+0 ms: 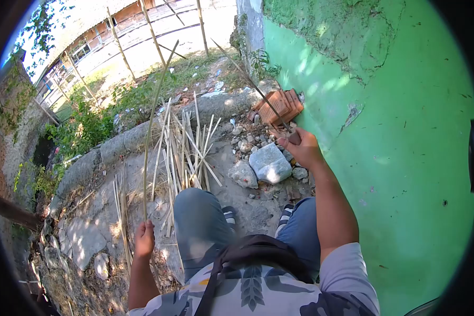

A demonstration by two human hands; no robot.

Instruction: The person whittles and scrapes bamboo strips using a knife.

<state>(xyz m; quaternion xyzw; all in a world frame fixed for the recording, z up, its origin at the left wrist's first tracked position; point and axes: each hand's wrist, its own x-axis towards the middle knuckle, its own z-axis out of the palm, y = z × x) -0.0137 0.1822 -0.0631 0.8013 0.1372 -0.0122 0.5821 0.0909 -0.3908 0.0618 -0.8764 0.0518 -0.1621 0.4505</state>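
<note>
My left hand (145, 239) is closed round the lower part of a long, thin bamboo strip (154, 116), which stands nearly upright and leans slightly right at its top. On the right, my right hand (303, 148) grips the brown handle of a long-bladed knife (258, 90). Its dark, narrow blade points up and to the left, apart from the strip. Between and beyond my hands lies a heap of pale split bamboo strips (187, 145) on the ground. Several more strips (122, 208) lie near my left hand.
A green wall (405, 174) runs along my right side. By it are stacked red bricks (282, 107), a whitish stone block (270, 164) and rubble. A low concrete edge (121, 142) crosses ahead, with green plants (87, 124) and upright poles (122, 45) beyond.
</note>
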